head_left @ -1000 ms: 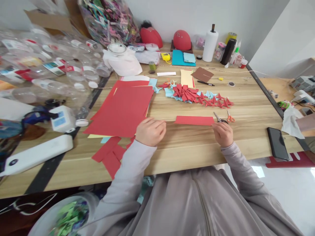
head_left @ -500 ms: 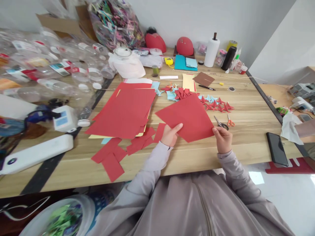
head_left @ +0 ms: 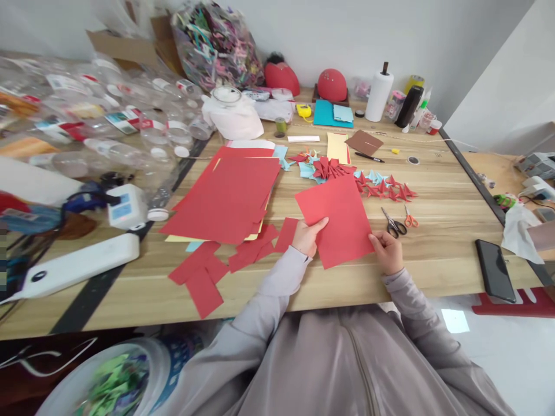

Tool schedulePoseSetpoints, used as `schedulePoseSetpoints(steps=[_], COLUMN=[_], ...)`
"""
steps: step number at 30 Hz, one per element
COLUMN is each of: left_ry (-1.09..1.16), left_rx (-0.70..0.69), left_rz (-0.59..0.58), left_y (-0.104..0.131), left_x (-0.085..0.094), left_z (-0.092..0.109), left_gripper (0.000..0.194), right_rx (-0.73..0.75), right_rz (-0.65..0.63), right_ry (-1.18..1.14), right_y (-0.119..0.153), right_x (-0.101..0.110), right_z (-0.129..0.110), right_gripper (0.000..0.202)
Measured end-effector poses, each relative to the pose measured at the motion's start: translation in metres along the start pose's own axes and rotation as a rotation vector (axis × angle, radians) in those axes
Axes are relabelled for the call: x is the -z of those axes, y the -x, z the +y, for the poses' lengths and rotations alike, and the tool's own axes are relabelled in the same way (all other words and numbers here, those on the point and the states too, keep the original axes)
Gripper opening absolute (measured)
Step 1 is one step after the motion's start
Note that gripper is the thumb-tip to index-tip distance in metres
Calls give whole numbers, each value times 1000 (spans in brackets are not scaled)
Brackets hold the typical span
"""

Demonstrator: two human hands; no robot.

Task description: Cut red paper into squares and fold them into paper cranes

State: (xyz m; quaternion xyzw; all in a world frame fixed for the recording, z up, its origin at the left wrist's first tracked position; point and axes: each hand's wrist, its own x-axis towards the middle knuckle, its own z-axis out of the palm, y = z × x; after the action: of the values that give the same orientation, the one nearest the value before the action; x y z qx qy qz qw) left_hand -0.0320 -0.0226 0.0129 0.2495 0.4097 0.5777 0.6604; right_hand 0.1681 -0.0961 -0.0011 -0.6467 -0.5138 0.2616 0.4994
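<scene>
A sheet of red paper [head_left: 340,222] is held up above the table between both hands. My left hand [head_left: 309,236] grips its left edge, thumb on top and the other fingers underneath. At the lower right corner, my right hand [head_left: 387,251] pinches the sheet between thumb and fingertips. To the left lies a stack of large red sheets [head_left: 225,199], with yellow paper showing below it. Small red paper pieces [head_left: 204,292] are scattered in front of that stack. Beyond the held sheet sit folded red paper shapes [head_left: 332,169] and light blue ones.
Black-handled scissors [head_left: 395,226] and orange scissors [head_left: 411,218] lie right of the sheet. A phone [head_left: 494,270] rests near the right edge. Plastic bottles [head_left: 113,150] crowd the left side, beside a white power strip [head_left: 87,266]. A paper roll [head_left: 378,97] stands at the back.
The red sheet has turned and tilted, its far corner now nearer the middle and its lower edge closer to me. Both hands keep hold of it. The whole view has shifted slightly.
</scene>
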Motion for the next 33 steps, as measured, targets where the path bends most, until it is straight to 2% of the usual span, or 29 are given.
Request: schedulePoseSetpoints(steps=[5, 10, 17, 23, 29, 31, 33], left_ry=[-37, -64, -37, -1, -5, 5, 24], left_rx=[33, 98, 215, 153, -25, -26, 19], left_rz=[-10, -63, -123, -76, 102, 105, 49], left_y=[0, 11, 20, 21, 12, 10, 9], left_x=[1, -5, -7, -9, -8, -5, -1], left_z=[1, -2, 0, -4, 2, 5, 6], left_gripper=[45, 45, 43, 42, 43, 45, 47], right_rx=[-45, 12, 3, -8, 42, 48, 56], right_rz=[-8, -119, -41, -35, -184, -164, -129], right_ry=[-55, -125, -119, -88, -61, -46, -28], right_y=[-7, -15, -14, -17, -11, -8, -7], right_x=[10, 8, -2, -4, -9, -10, -11], right_z=[3, -6, -15, -16, -9, -8, -8], right_gripper=[45, 46, 49, 58, 53, 52, 52])
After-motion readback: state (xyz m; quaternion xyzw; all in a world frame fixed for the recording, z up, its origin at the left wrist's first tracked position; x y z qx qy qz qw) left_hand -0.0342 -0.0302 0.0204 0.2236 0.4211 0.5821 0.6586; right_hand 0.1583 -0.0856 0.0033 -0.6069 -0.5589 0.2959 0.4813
